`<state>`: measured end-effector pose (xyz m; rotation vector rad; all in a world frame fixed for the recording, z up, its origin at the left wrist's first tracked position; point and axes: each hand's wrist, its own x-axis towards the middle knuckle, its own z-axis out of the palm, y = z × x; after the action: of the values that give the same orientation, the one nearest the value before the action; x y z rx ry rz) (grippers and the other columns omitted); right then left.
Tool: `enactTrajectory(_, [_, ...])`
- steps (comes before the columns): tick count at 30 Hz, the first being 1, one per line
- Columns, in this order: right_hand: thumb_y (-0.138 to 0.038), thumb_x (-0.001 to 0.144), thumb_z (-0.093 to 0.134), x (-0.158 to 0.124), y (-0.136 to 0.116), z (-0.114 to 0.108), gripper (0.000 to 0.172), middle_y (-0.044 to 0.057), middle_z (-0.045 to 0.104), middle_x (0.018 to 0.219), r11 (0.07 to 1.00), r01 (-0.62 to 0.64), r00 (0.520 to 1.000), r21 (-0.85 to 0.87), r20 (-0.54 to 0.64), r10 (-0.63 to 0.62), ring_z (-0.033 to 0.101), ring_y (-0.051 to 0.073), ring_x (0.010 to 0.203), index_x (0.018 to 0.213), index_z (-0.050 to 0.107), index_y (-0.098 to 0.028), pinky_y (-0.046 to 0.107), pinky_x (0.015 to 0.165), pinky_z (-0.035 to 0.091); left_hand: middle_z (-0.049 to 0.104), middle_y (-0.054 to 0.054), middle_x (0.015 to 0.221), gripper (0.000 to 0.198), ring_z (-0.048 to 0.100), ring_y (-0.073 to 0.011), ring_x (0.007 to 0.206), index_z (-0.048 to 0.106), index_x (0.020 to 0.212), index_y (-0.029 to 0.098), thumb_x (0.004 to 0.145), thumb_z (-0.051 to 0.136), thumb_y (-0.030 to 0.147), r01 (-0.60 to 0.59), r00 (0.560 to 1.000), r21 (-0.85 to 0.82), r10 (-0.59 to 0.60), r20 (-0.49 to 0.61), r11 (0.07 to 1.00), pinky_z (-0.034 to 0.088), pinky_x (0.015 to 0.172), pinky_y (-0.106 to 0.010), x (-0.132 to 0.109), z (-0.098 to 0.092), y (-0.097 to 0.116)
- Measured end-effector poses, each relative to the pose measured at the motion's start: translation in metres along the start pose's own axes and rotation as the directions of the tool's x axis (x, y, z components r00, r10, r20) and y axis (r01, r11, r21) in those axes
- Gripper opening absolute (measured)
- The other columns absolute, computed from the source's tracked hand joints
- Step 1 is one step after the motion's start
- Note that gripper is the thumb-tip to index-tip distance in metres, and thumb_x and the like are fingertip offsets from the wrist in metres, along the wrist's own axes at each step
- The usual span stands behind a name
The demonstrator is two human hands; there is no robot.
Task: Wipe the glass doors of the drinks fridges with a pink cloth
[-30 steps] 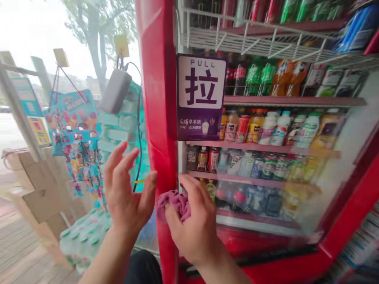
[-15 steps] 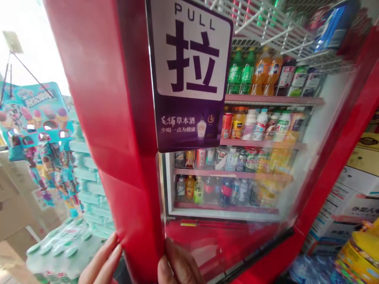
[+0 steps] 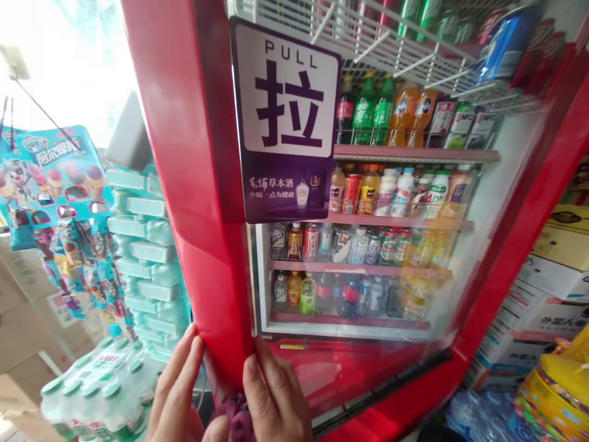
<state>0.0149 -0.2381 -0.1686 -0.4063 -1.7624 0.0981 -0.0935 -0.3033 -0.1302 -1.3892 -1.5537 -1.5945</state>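
Note:
Both hands are at the lower part of a red-framed glass cooler door (image 3: 202, 202). My left hand (image 3: 175, 393) rests its fingertips on the door's red edge. My right hand (image 3: 272, 396) lies against the lower red front, with a crumpled pink-purple cloth (image 3: 235, 417) bunched at its heel, partly hidden by both hands. A purple and white PULL sign (image 3: 285, 116) hangs on the door above them. Behind the glass, shelves hold bottled and canned drinks (image 3: 363, 245).
Left of the cooler stand stacked shrink-wrapped bottle packs (image 3: 147, 245) and a pack with green caps (image 3: 101, 393), plus hanging teal ice-cream cards (image 3: 50, 178). Cardboard boxes (image 3: 556, 276) and a yellow package (image 3: 556, 399) sit at the lower right.
The view has moved closer to the door. Both hands have dropped from shelf height to the door's lower edge, and the cloth has gone down with them.

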Motion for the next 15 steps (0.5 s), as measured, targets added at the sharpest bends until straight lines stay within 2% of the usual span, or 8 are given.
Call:
enactTrajectory(2, [-0.031,0.09,0.074,0.006,0.0,-0.005,0.097,0.014,0.068,0.157,0.998,-0.058,0.996,0.001,0.062,0.058,0.071,0.039,0.138,0.177,0.031,-0.028,0.055,0.107,0.069,0.045,-0.003,0.177,0.077,0.046,-0.0389,0.161,0.042,0.171,0.039,0.096,0.059,0.037,-0.017,0.999,0.034,0.015,0.047,0.999,0.044,0.132,-0.06,0.005,0.001,-0.008])
enactTrajectory(5, [-0.026,0.092,0.068,0.017,0.003,0.001,0.093,0.012,0.063,0.162,0.994,-0.107,0.992,-0.022,0.066,0.108,0.07,0.036,0.14,0.177,0.03,-0.03,0.055,0.11,0.067,0.049,-0.002,0.175,0.074,0.049,-0.0351,0.16,0.044,0.17,0.038,0.098,0.064,0.039,-0.044,0.998,0.048,0.041,0.051,0.998,0.042,0.134,-0.058,0.015,0.008,-0.02])
enactTrajectory(9, [-0.024,0.094,0.067,0.04,0.016,0.016,0.084,0.013,0.06,0.165,0.991,-0.131,0.977,-0.021,0.167,0.133,0.068,0.034,0.144,0.173,0.041,-0.023,0.051,0.115,0.064,0.05,-0.004,0.174,0.071,0.049,-0.032,0.16,0.044,0.169,0.039,0.101,0.065,0.041,-0.045,0.997,0.053,0.042,0.065,0.998,0.04,0.134,-0.055,0.035,0.029,-0.039])
enactTrajectory(12, [-0.02,0.095,0.066,0.066,0.027,0.024,0.078,0.015,0.057,0.167,0.979,-0.203,0.932,-0.016,0.302,0.199,0.063,0.034,0.149,0.17,0.046,-0.017,0.05,0.121,0.059,0.051,-0.01,0.173,0.069,0.047,-0.0331,0.161,0.046,0.169,0.032,0.103,0.062,0.047,-0.024,0.994,0.089,0.014,0.108,0.996,0.038,0.134,-0.058,0.057,0.046,-0.057])
enactTrajectory(15, [-0.015,0.093,0.065,0.091,0.04,0.032,0.083,0.016,0.054,0.17,0.956,-0.292,0.864,-0.021,0.424,0.273,0.064,0.034,0.148,0.172,0.041,-0.017,0.05,0.12,0.059,0.055,-0.016,0.169,0.071,0.047,-0.0348,0.161,0.053,0.163,0.021,0.103,0.057,0.058,0.045,0.983,0.115,-0.064,0.17,0.992,0.036,0.134,-0.06,0.082,0.063,-0.073])
